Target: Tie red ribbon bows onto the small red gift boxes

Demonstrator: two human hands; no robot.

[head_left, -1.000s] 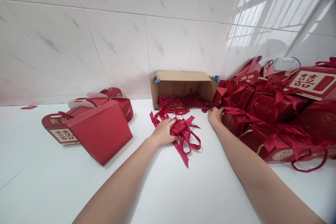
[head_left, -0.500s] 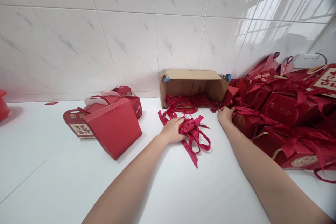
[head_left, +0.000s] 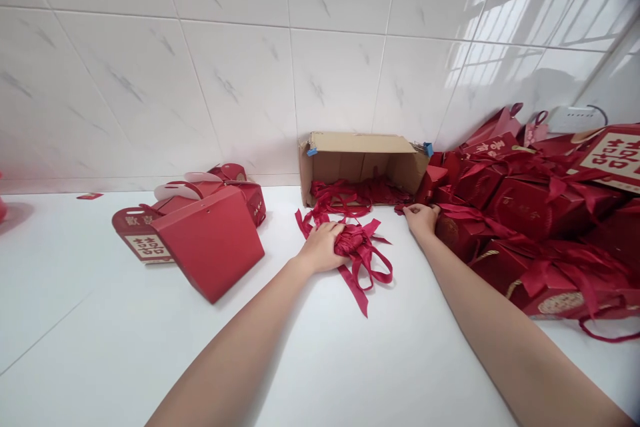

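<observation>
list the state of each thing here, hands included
carton, open toward the camera, ribbons inside
ribbon bunch, crumpled, loops and ends loose
left hand, curled against the ribbon bunch
right hand, fingers bent by the carton's corner, grip unclear
right boxes, piled, some tied with bows
left boxes, clustered, whether all shut unclear
</observation>
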